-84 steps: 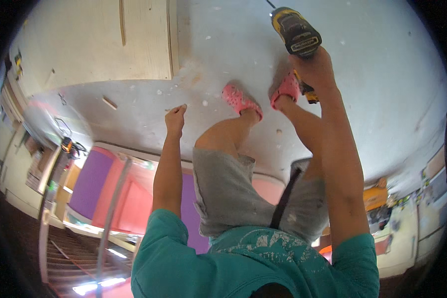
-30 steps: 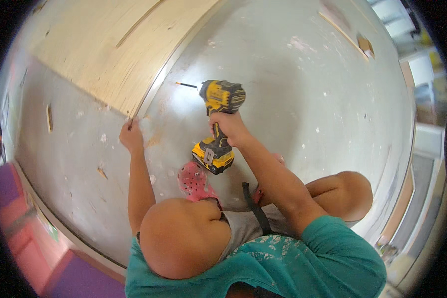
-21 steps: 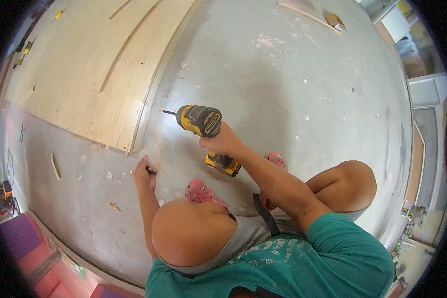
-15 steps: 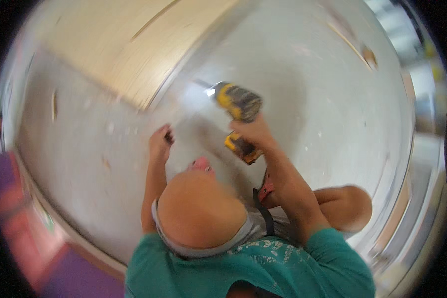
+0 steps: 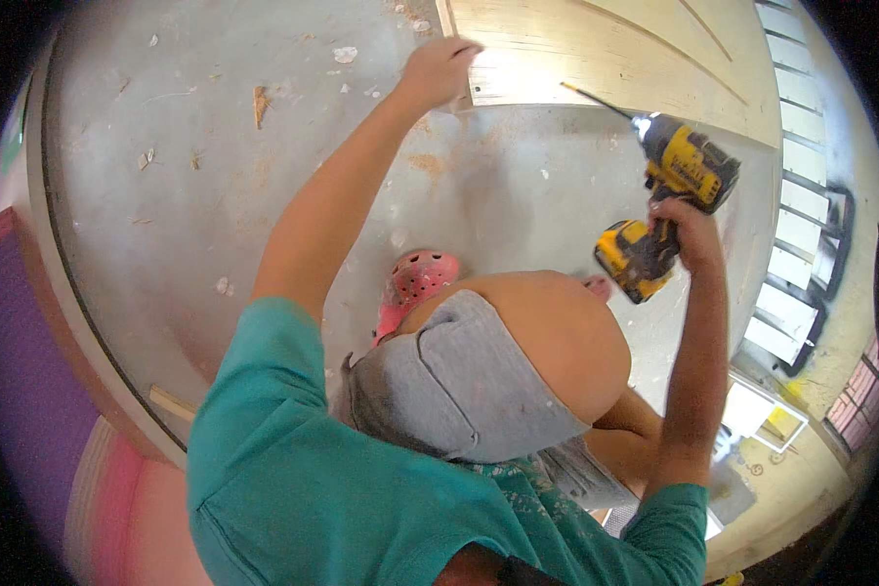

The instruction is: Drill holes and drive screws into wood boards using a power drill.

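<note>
My right hand (image 5: 691, 230) grips a yellow and black cordless drill (image 5: 676, 198), its long bit pointing up left toward a pale wooden board (image 5: 596, 54) lying on the grey concrete floor (image 5: 264, 176). My left hand (image 5: 438, 70) reaches forward and presses on the near left corner of that board, fingers curled over its edge. I am crouched, with a bare knee (image 5: 557, 332) and grey shorts (image 5: 449, 386) below the hands and a pink perforated clog (image 5: 412, 285) on my foot.
Wood chips and sawdust (image 5: 259, 100) lie scattered over the concrete. A raised curb edge (image 5: 88, 322) runs along the left, with a purple and pink surface (image 5: 29, 391) beyond it. White slats in a dark frame (image 5: 796, 254) stand at the right.
The view has swung, so the board now lies at the top. My left hand has stretched out to the board's corner, and the drill has moved to the right, away from that hand.
</note>
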